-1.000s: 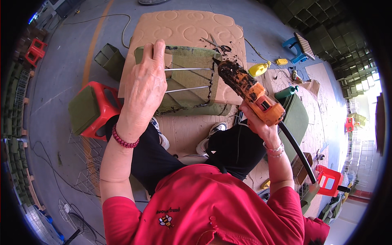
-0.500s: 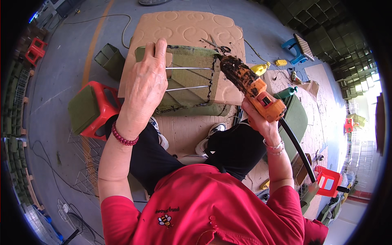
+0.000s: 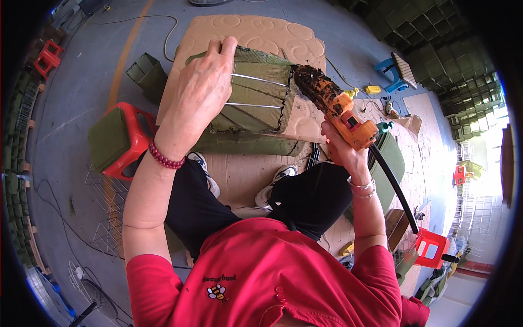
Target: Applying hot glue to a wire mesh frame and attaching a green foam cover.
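My left hand (image 3: 204, 90) grips the far left edge of a green fabric-covered wire frame (image 3: 259, 92). Its fingers are closed on the edge, the thumb hidden. Two bare metal rods cross the open side, and black beads of glue run along the right edge. In my right hand (image 3: 347, 150) is an orange glue gun (image 3: 344, 117), its front caked with black residue and a thick black cord trailing from the back. The gun's tip is at the frame's far right corner; whether it touches I cannot tell. Beneath the frame lies a green fabric-covered block (image 3: 245, 144).
Embossed brown cardboard (image 3: 272, 30) lies under the work. A red stool (image 3: 143, 136) with a green panel (image 3: 109, 141) stands at left, beside a green open box (image 3: 147, 76). At right are a blue stool (image 3: 393, 71), a yellow block (image 3: 372, 89) and a red holder (image 3: 433, 248).
The frame has moved up and away, showing more of the block beneath it. My left hand has gone up and slightly right with it. The glue gun has shifted slightly up and left.
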`<state>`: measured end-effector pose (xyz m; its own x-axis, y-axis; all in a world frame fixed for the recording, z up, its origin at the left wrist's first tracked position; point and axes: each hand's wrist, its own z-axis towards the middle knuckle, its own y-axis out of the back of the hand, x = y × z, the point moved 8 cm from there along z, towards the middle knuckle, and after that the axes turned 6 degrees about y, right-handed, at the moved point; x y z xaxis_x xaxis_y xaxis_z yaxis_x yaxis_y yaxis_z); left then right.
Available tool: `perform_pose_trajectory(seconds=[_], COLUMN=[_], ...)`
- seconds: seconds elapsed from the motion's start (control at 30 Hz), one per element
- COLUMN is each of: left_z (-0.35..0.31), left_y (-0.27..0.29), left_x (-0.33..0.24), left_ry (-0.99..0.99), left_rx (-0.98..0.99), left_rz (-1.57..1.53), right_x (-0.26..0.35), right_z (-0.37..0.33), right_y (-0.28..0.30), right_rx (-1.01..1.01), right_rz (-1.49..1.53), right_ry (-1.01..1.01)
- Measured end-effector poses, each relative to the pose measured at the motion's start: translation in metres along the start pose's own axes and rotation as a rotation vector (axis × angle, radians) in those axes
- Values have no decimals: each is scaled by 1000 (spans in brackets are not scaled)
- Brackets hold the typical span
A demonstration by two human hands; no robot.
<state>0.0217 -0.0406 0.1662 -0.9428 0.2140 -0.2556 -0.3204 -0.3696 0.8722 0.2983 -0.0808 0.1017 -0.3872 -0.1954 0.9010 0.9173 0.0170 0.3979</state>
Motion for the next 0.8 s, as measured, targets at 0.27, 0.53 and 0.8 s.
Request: perform_pose_trajectory(seconds=[0.27, 0.53, 0.8], left_z=[10, 16, 19], left_y=[-5, -6, -7], left_x=[-2, -7, -8], left_ry=[-13, -45, -48], left_rx=[4, -54, -56], left_rz=[12, 27, 51], right_x=[-11, -11, -9], right_z=[6, 15, 20], right_y=[4, 1, 1], right_rx=[-33, -2, 21], right_rz=[-6, 3, -12], right_ry=[-112, -21, -10])
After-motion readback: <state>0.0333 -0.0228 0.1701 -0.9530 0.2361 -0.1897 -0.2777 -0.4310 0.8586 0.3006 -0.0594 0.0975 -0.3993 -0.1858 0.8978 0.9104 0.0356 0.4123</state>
